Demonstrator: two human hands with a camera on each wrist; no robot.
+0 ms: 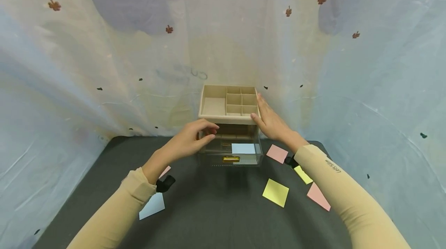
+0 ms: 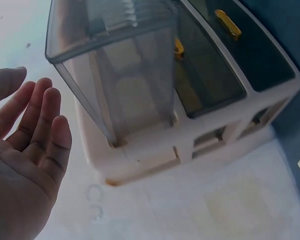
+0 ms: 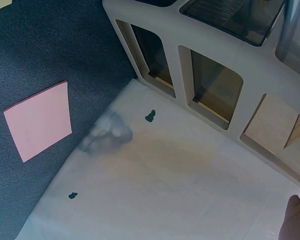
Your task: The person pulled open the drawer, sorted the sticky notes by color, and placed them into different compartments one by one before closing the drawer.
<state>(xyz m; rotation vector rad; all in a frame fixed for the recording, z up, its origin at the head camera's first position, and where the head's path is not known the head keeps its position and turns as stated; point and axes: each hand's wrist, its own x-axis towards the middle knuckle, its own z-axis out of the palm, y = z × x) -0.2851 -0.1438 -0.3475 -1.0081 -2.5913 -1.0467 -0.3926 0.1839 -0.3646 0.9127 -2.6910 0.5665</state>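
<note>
We see a cream organizer (image 1: 226,120) at the back of the dark table (image 1: 209,214), its uppermost clear drawer (image 1: 211,160) pulled well out toward us, with a pale blue pad (image 1: 243,148) lying inside toward the right. Our left hand (image 1: 188,139) is beside the drawer's left side, fingers loosely bent and thumb apart from them, and it has hold of nothing. Our right hand (image 1: 273,124) rests against the organizer's upper right corner, fingers nearly straight along the side and thumb on the front rim; it steadies rather than grips. We judge the frame to be light, stiff plastic, ready to slide or tip if a drawer is tugged, so that upper corner is a sensible place to brace. The side openings (image 3: 212,87) seen from the right wrist suggest a thin shell, better pressed gently than squeezed. The drawer looks rigid, smooth and a little slippery, perhaps brittle at its thin edges; the gold handle (image 1: 231,159) or the flat middle of its front panel seems the best place to take hold, since an off-centre push could make it bind. Extended this far, it probably wants support from below if drawn further. The pad inside should be light but free to slide, and its near edge offers an easy pinch.
</note>
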